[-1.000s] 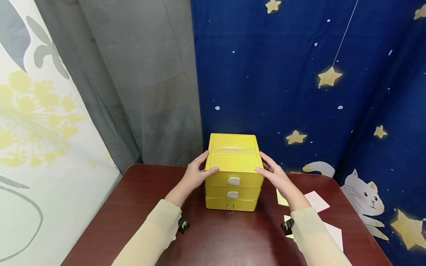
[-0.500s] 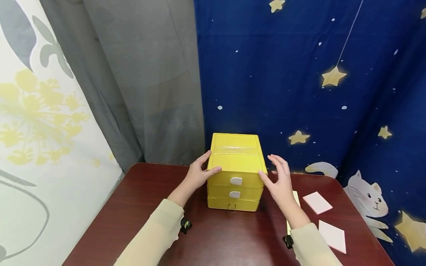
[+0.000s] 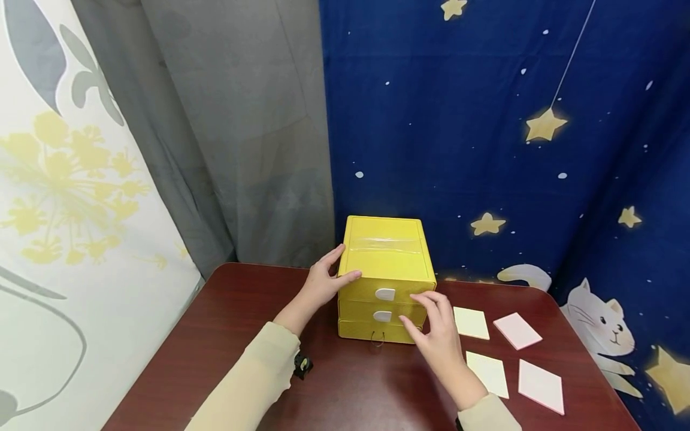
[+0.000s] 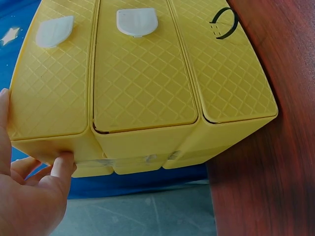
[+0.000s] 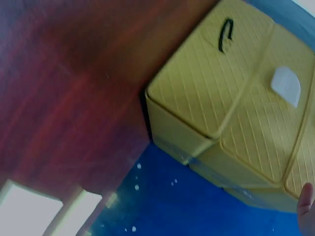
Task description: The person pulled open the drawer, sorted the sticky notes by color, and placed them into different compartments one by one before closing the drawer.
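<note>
A yellow desktop drawer unit with three stacked drawers stands at the table's far side. White tab handles, an upper one and a middle one, mark two drawers; the bottom drawer has a thin dark loop. All three drawers look closed. My left hand rests on the unit's left side, thumb at the top front edge, fingertips touching the side wall. In front of the unit's right part, my right hand has its fingers spread and slightly bent, holding nothing. Whether its fingertips touch the front, I cannot tell.
Right of the unit lie two pale yellow paper pads and two pink paper pads. The dark red table reaches back to a grey curtain and a blue starry curtain. Clear tape crosses the unit's top.
My right hand has left the unit's upper right edge and come down in front of its drawers, uncovering the yellow pads. The left hand stays on the left side.
</note>
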Action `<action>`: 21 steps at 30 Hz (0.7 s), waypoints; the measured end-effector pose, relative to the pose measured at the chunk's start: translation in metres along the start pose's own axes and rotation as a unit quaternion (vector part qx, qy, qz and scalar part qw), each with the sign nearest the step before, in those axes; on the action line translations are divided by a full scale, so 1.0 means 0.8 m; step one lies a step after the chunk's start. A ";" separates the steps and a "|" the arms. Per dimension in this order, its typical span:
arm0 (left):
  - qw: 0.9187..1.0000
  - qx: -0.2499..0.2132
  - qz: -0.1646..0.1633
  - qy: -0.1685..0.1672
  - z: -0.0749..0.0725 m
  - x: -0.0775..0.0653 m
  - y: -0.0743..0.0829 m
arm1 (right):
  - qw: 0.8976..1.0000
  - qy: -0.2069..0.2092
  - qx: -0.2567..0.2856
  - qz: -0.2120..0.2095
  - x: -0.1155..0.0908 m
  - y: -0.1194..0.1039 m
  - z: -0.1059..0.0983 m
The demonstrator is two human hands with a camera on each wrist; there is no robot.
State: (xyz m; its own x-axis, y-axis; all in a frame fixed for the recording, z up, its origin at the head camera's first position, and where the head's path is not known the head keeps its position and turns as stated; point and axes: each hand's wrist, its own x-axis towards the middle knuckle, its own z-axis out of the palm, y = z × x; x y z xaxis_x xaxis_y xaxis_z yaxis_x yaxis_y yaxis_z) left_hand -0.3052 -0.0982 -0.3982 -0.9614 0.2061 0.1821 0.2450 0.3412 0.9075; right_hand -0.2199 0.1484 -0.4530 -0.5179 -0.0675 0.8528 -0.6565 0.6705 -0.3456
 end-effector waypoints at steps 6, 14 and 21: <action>1.000 0.000 0.000 0.001 0.000 -0.001 0.000 | 0.999 -0.030 -0.037 0.015 -0.017 -0.004 0.015; 1.000 0.005 0.007 0.006 0.001 -0.002 0.000 | 0.994 -0.054 -0.094 0.031 -0.029 -0.005 0.035; 1.000 0.004 0.005 0.006 0.001 -0.002 -0.001 | 0.988 -0.048 -0.145 0.005 -0.030 -0.006 0.047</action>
State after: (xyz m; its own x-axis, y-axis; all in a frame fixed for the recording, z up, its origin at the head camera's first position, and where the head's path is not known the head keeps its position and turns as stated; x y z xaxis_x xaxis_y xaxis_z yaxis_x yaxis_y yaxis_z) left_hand -0.3037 -0.0980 -0.3991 -0.9601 0.1992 0.1962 0.2563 0.3469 0.9022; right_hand -0.2250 0.1196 -0.4866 -0.5821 -0.1201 0.8042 -0.4741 0.8536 -0.2158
